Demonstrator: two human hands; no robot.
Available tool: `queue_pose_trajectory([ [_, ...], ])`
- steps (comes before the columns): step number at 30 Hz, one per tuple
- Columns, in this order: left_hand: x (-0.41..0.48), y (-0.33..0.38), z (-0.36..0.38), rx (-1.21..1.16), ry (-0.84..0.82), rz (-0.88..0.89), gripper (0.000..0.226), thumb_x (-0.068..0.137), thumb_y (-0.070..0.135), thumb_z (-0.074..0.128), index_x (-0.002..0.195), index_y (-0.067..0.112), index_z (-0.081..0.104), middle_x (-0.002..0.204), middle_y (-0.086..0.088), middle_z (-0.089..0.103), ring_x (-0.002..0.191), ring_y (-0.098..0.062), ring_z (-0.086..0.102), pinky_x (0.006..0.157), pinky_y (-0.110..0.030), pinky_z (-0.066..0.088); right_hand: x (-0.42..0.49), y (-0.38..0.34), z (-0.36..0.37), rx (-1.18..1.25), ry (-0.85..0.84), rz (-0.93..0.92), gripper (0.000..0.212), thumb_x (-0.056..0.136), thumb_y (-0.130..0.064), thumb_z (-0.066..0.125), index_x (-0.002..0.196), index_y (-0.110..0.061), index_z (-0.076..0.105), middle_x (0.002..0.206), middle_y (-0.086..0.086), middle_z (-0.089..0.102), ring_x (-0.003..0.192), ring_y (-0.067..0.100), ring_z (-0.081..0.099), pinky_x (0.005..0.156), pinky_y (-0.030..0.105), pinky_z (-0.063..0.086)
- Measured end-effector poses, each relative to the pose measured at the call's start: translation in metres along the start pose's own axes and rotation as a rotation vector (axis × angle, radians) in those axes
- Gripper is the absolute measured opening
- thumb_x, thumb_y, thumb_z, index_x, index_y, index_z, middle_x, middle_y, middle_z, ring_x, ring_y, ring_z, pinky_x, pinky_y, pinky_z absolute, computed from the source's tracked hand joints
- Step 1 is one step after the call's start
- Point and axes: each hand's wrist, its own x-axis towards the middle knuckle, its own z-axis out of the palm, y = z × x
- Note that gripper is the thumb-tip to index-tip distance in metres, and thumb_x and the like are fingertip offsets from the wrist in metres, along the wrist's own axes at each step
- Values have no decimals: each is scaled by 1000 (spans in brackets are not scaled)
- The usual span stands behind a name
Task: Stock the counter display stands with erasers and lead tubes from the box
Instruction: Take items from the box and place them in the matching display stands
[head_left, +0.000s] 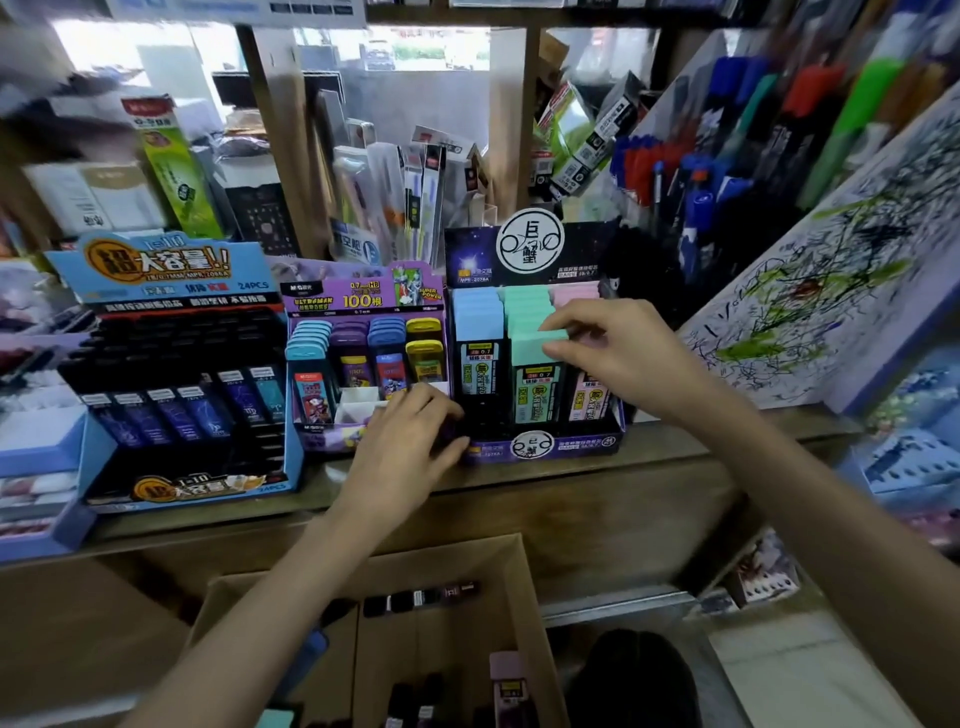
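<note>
Pinching the mint cap of a green lead tube (537, 364), the right hand (618, 358) closes thumb and fingertips on it at the front of the middle column of the constellation stand (545, 448). There the tube stands upright between a blue column and a pink one. The left hand (405, 447) lies at that stand's front left corner with fingers curled; whether it clasps the cardboard or only steadies it I cannot tell. From the head view, the step looks like seating one tube in its slot, with all three columns already looking nearly full. Next, I judge, the tube needs pressing straight down until its cap lines up with its neighbours. Then comes a reach down to the box (524, 597) below the counter, where dark lead tubes (421, 597) lie loose. Room is tight: the purple stand (363, 301) sits just beside on the left, a scribbled board (831, 291) leans close on the right, and the counter edge (623, 483) runs just in front, so the arms should lift clear before dropping.
</note>
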Motion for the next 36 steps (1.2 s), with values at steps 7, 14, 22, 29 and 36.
queue_pose_trajectory([
  [7, 5, 1, 3, 24, 25, -65, 26, 90, 35, 59, 109, 18, 56, 108, 0, 50, 102, -18, 50, 82, -30, 34, -4, 12, 12, -152, 96, -64, 23, 84, -16, 68, 106, -10, 70, 97, -4, 48, 97, 12, 43, 86, 18, 29],
  [14, -10, 6, -6, -12, 23, -22, 29, 90, 31, 59, 113, 14, 56, 111, -3, 52, 105, -20, 50, 86, -34, 42, -8, 10, 15, -382, 125, -150, 33, 86, -23, 66, 116, -10, 65, 102, 9, 56, 98, 26, 47, 90, 37, 36],
  [22, -98, 0, 13, -177, -144, -87, 18, 90, 31, 58, 104, 20, 57, 104, 9, 51, 90, -5, 55, 73, -28, 49, -64, -6, 25, -305, 191, -283, 17, 89, -14, 58, 101, -5, 66, 94, 9, 59, 92, 16, 44, 78, 19, 28],
  [29, -162, -7, 97, -425, -375, -336, 9, 88, 14, 63, 88, 16, 55, 89, 6, 54, 79, -2, 56, 66, -6, 41, -177, 43, 136, -42, -213, 145, 18, 90, -14, 58, 107, -11, 63, 103, 5, 58, 94, 22, 59, 82, 34, 48],
  [36, -192, -5, 179, -557, -601, -460, 28, 88, 17, 64, 111, 5, 54, 107, -3, 52, 96, -16, 53, 79, -22, 40, -241, 68, 213, 351, -232, 602, 57, 88, -7, 60, 137, -21, 34, 133, -1, 47, 118, 7, 48, 95, 17, 39],
])
